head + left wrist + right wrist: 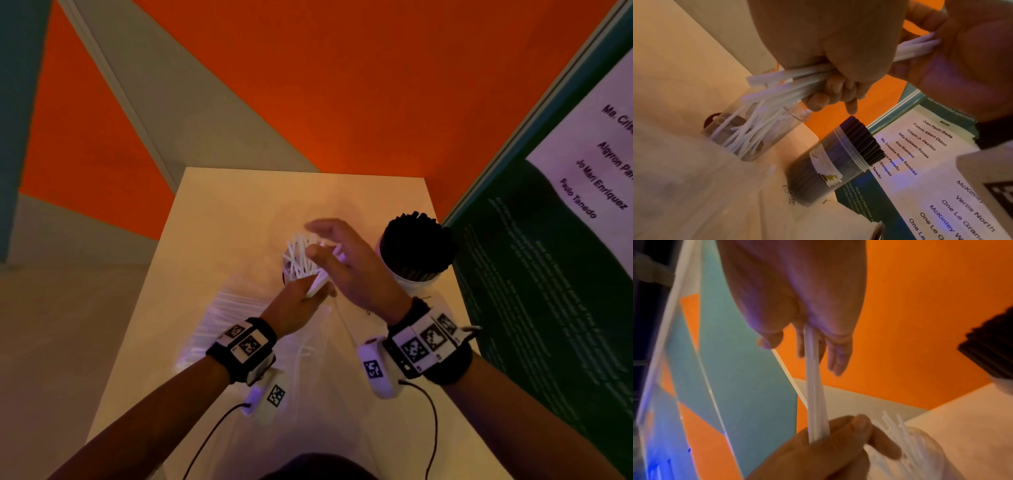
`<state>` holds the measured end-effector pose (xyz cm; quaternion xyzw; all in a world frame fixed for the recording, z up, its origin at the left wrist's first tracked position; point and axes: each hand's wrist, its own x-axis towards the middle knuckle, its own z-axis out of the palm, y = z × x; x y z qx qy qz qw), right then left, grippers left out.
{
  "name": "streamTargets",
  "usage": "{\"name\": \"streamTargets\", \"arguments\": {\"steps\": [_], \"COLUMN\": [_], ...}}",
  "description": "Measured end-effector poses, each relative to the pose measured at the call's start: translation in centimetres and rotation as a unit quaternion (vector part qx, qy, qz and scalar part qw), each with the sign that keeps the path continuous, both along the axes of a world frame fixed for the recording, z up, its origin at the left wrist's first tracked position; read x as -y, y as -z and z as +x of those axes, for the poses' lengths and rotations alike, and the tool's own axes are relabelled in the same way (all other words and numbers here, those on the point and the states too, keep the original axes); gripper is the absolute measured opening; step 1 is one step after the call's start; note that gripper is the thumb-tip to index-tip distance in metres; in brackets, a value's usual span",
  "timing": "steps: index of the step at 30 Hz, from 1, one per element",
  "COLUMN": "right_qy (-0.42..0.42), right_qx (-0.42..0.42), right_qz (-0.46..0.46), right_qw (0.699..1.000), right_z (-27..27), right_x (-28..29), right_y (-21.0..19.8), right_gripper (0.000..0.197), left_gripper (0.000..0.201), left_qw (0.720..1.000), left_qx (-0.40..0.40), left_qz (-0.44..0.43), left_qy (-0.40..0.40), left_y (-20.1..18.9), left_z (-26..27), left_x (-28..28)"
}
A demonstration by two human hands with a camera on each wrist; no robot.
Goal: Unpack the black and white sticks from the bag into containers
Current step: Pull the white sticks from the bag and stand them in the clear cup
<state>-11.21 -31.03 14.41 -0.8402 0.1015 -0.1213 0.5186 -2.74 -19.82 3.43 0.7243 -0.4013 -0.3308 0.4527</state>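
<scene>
My left hand point(306, 297) grips a bundle of white sticks point(317, 284) above a clear jar point(291, 265) that holds several more white sticks, standing loose and crossed. My right hand point(337, 253) is spread with straight fingers, its palm against the bundle's upper ends point(920, 43). In the right wrist view the bundle point(813, 386) runs from my right palm point(797, 288) down into the left hand point(828, 443). To the right stands a second clear jar point(416, 277), packed full of black sticks point(418, 240). The clear plastic bag point(222, 318) lies crumpled under my left wrist.
The jars stand on a small pale table point(212, 219) whose far and left edges are close. A green poster board with printed names point(548, 274) stands hard against the table's right side, just behind the black-stick jar. Orange and teal walls lie beyond.
</scene>
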Motion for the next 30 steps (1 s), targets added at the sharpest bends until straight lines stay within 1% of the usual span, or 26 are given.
{"name": "streamTargets", "arguments": {"steps": [2,3,4,5,7,8,9,10,12,14,15,17,20,21,22,23,25,26,27,28,29,30], "right_qy": [0.028,0.024,0.008,-0.013,-0.024,-0.017,-0.003,0.017,0.064,0.093,0.104,0.125,0.131,0.131,0.129,0.123,0.089,0.066,0.045,0.028,0.017,0.012], "right_qx": [0.058,0.070,0.073,0.077,0.106,0.129,0.155,0.179,0.209,0.224,0.221,0.189,0.111,0.081,0.046,0.003,-0.100,-0.142,-0.164,-0.167,-0.160,-0.153], "right_qz": [0.129,0.176,0.200,0.207,0.193,0.186,0.187,0.192,0.195,0.181,0.164,0.118,0.052,0.033,0.017,0.007,0.002,-0.019,-0.061,-0.110,-0.155,-0.189], "right_qw": [0.990,0.982,0.977,0.975,0.975,0.974,0.970,0.965,0.956,0.953,0.956,0.967,0.984,0.988,0.990,0.992,0.991,0.987,0.984,0.979,0.975,0.970], "right_z": [0.3,0.5,0.8,1.1,1.9,2.4,2.9,3.4,4.1,4.6,4.8,5.1,5.2,5.0,4.9,4.7,4.6,4.7,5.0,5.5,6.0,6.8], "right_x": [-0.1,-0.2,-0.4,-0.6,-0.6,-0.2,0.3,1.1,2.5,3.2,3.4,3.3,3.4,3.5,3.7,3.8,3.8,3.7,3.6,3.5,3.3,3.1], "right_y": [0.5,0.7,0.9,1.1,1.2,1.0,0.8,0.7,0.7,1.5,2.2,4.1,7.6,8.9,10.1,11.2,13.0,13.6,14.1,14.3,14.4,14.2], "right_gripper": [0.041,0.042,0.039,0.034,0.027,0.026,0.024,0.022,0.023,0.034,0.040,0.041,0.031,0.031,0.037,0.049,0.083,0.096,0.105,0.108,0.109,0.109], "left_gripper": [0.025,0.028,0.031,0.032,0.027,0.018,0.004,0.018,0.062,0.098,0.111,0.127,0.144,0.147,0.149,0.150,0.147,0.144,0.138,0.131,0.123,0.114], "left_qw": [0.999,0.998,0.996,0.994,0.992,0.991,0.991,0.989,0.980,0.972,0.972,0.977,0.982,0.984,0.986,0.988,0.991,0.992,0.992,0.992,0.991,0.991], "left_qx": [-0.020,-0.036,-0.050,-0.060,-0.038,-0.022,-0.002,0.025,0.083,0.118,0.120,0.114,0.097,0.085,0.069,0.050,0.008,-0.013,-0.041,-0.078,-0.110,-0.124], "left_qz": [-0.019,-0.036,-0.051,-0.068,-0.097,-0.101,-0.103,-0.098,-0.095,-0.087,-0.067,-0.017,0.058,0.074,0.083,0.088,0.094,0.092,0.083,0.062,0.034,0.011], "left_qy": [-0.024,-0.038,-0.052,-0.062,-0.076,-0.083,-0.088,-0.106,-0.152,-0.185,-0.189,-0.179,-0.148,-0.138,-0.129,-0.118,-0.098,-0.091,-0.083,-0.073,-0.060,-0.047], "left_y": [-0.3,-0.6,-1.0,-1.4,-2.1,-2.5,-2.7,-2.7,-1.9,-0.9,-0.1,1.4,3.6,4.2,4.7,5.2,5.7,5.9,6.0,6.1,6.2,6.2], "left_z": [0.2,0.2,0.3,0.4,0.9,1.3,1.7,2.2,3.4,4.5,5.0,5.8,6.7,7.0,7.3,7.6,8.0,8.1,8.1,8.0,7.9,7.8], "left_x": [0.1,0.3,0.5,0.8,1.5,1.7,1.9,2.0,1.8,1.3,1.0,0.3,-0.4,-0.4,-0.4,-0.3,-0.1,0.1,0.2,0.4,0.6,0.8]}}
